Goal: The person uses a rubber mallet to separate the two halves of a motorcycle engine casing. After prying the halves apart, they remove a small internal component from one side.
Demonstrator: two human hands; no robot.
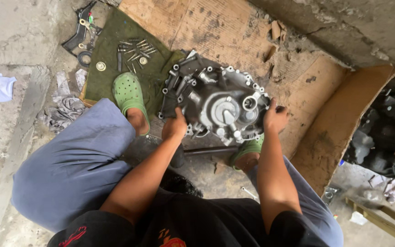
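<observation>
gearbox casing [218, 103] gripped at both rims by left hand [174, 126] and right hand [274, 118], fingertips hidden behind it

Soft, even daylight over my workspace, no hard shadows. Dim patch under my arms and between my knees. Mild sheen on grey metal casing [220, 107]. Dark corner at right edge murky, detail lost. Wide-angle bending at edges. Focus mostly sharp.
</observation>
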